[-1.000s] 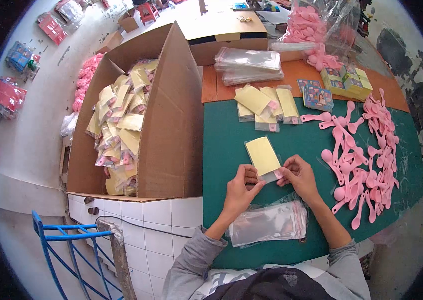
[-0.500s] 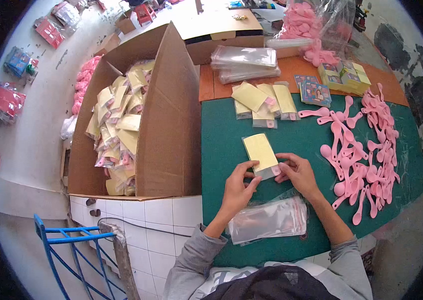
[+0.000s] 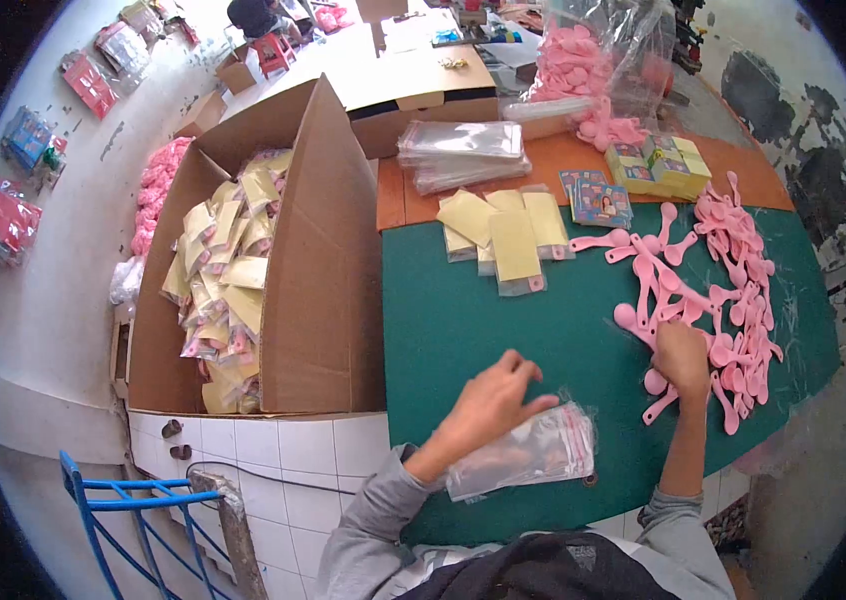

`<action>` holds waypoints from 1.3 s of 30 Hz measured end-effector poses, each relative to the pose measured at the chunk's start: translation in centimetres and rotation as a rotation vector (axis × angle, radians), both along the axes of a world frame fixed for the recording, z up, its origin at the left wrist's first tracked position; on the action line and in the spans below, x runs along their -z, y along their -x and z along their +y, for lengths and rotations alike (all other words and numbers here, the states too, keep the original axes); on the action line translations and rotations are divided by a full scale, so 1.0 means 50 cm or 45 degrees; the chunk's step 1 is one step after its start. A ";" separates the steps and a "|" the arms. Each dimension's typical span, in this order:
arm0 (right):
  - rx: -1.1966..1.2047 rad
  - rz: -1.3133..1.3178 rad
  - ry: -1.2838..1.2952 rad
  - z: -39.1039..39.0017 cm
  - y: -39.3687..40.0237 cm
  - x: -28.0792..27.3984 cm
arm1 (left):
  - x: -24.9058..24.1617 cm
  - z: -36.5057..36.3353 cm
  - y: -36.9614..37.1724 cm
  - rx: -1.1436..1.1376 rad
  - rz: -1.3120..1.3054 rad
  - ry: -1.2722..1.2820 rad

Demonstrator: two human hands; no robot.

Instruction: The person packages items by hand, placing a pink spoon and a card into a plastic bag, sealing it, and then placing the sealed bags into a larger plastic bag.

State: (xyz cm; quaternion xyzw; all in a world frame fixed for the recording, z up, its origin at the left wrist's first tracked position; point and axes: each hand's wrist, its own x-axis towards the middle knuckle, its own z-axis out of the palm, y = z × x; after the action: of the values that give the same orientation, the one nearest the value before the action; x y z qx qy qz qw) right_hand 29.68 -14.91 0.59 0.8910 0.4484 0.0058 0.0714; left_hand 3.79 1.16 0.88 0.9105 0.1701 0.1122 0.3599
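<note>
My left hand (image 3: 493,405) hovers at the far edge of a stack of clear plastic bags (image 3: 528,455), open and holding nothing, its thumb apart from the fingers. Over on the right, my right hand (image 3: 681,358) is among loose pink spoons (image 3: 743,345), fingers curled downward and closed; the fingertips and whatever they may hold are hidden. Beyond my hands lie several filled bags (image 3: 516,245), each with a yellow card and a bit of pink showing at the end. Beside them sits a small pile of printed cards (image 3: 600,203).
A tall cardboard box (image 3: 318,270) of filled bags stands left of the green table (image 3: 463,330). More clear bags (image 3: 463,155), card stacks (image 3: 658,168) and a big bag of pink spoons (image 3: 578,65) are at the back. A blue metal frame (image 3: 138,490) stands at lower left.
The filled bag with the yellow card has left my hands and now lies on the group at the back. My right hand has moved right to the spoons; my left is nearer the clear bags.
</note>
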 end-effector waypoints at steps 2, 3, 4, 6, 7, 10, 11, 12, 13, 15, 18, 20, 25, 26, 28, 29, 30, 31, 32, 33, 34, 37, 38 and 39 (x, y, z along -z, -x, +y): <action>0.051 0.045 -0.046 -0.002 -0.011 -0.015 | 0.006 -0.026 0.007 -0.010 0.041 0.015; 0.111 0.119 -0.108 0.000 -0.019 -0.026 | 0.013 -0.032 0.009 -0.013 0.000 0.060; 0.031 0.091 -0.230 0.000 -0.015 -0.036 | 0.019 -0.038 0.012 -0.019 -0.045 0.103; -0.133 0.032 -0.485 0.003 -0.007 -0.067 | 0.029 -0.032 0.011 0.057 -0.045 0.238; -0.129 0.004 -0.598 0.012 -0.021 -0.051 | 0.030 -0.026 0.010 0.099 -0.045 0.302; -0.055 0.249 -1.071 0.047 0.047 -0.101 | 0.011 -0.008 0.010 0.125 -0.045 0.531; -0.064 0.503 -1.262 0.051 0.056 -0.091 | 0.015 -0.003 0.011 0.085 -0.097 0.590; -0.068 0.767 -1.445 0.049 0.072 -0.072 | 0.024 0.003 0.015 0.045 -0.144 0.651; -0.072 1.033 -1.624 0.048 0.085 -0.062 | 0.033 0.007 0.017 0.006 -0.195 0.711; -0.133 1.003 -1.537 0.055 0.107 -0.061 | 0.047 0.013 0.015 -0.086 -0.346 1.225; -0.172 0.978 -1.436 0.059 0.116 -0.048 | 0.044 0.021 0.015 -0.165 -0.362 1.427; -0.195 0.927 -1.399 0.066 0.130 -0.043 | 0.036 0.023 0.017 -0.176 -0.275 1.363; -0.295 1.025 -1.456 0.072 0.153 -0.050 | 0.032 0.024 0.018 -0.209 -0.240 1.307; -0.294 1.025 -1.463 0.072 0.155 -0.051 | 0.028 0.024 0.018 -0.232 -0.231 1.316; -0.297 1.073 -1.423 0.073 0.159 -0.051 | 0.033 0.024 0.017 -0.226 -0.224 1.308; -0.298 1.096 -1.403 0.073 0.160 -0.051 | 0.034 0.024 0.017 -0.223 -0.221 1.303; -0.321 1.078 -1.394 0.073 0.159 -0.051 | 0.031 0.024 0.017 -0.218 -0.242 1.343; -0.343 1.059 -1.384 0.074 0.156 -0.052 | 0.025 0.023 0.019 -0.213 -0.263 1.384; -0.366 1.041 -1.373 0.073 0.154 -0.053 | 0.021 0.022 0.020 -0.209 -0.284 1.424; -0.352 1.048 -1.356 0.072 0.153 -0.054 | 0.019 0.023 0.020 -0.197 -0.276 1.418; -0.339 1.053 -1.339 0.070 0.153 -0.055 | 0.018 0.024 0.019 -0.184 -0.268 1.410; -0.349 1.061 -1.246 0.073 0.158 -0.062 | 0.016 0.019 0.012 -0.162 -0.293 1.424; -0.358 1.061 -1.207 0.075 0.163 -0.064 | 0.016 0.015 0.008 -0.154 -0.307 1.436; -0.378 1.075 -1.186 0.079 0.171 -0.063 | 0.014 0.013 0.005 -0.127 -0.322 1.437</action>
State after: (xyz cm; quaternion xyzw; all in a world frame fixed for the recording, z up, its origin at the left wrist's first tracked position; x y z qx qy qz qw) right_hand 21.12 -10.94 3.71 0.6828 0.5069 -0.1412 -0.5069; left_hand 3.56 1.83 0.15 0.5480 0.2020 0.1290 0.8014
